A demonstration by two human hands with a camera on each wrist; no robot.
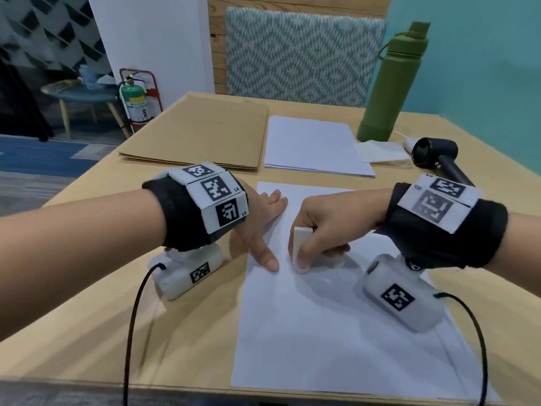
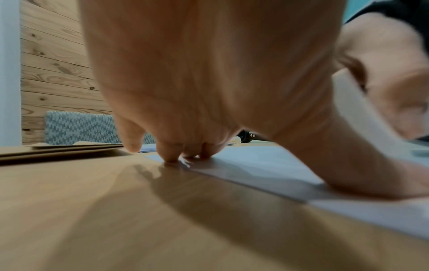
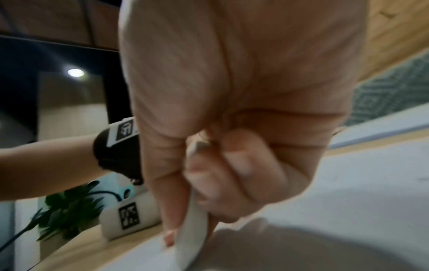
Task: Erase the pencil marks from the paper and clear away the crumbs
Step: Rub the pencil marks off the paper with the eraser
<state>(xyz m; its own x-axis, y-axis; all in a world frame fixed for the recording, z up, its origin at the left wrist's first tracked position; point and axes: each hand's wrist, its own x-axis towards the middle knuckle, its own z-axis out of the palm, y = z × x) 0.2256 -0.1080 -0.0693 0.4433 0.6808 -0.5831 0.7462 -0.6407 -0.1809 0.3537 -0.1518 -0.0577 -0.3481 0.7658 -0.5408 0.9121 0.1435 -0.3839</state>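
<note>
A white sheet of paper (image 1: pixel 336 332) lies on the wooden table (image 1: pixel 87 317) in front of me. My left hand (image 1: pixel 260 227) presses flat on the sheet's left edge, fingers spread and thumb stretched toward me; the left wrist view shows its fingertips (image 2: pixel 171 157) on the paper (image 2: pixel 267 165). My right hand (image 1: pixel 322 227) grips a white eraser (image 1: pixel 299 247) between thumb and curled fingers, its lower tip touching the sheet just right of my left thumb. In the right wrist view the eraser (image 3: pixel 192 242) meets the paper (image 3: pixel 348 210). No pencil marks or crumbs are plainly visible.
Behind the sheet lie a stack of white paper (image 1: pixel 313 145) and brown envelopes (image 1: pixel 205 133). A green bottle (image 1: pixel 395 83), a folded tissue (image 1: pixel 380 150) and a black hair dryer (image 1: pixel 439 155) stand at the back right. A patterned chair back (image 1: pixel 301 57) is beyond the table.
</note>
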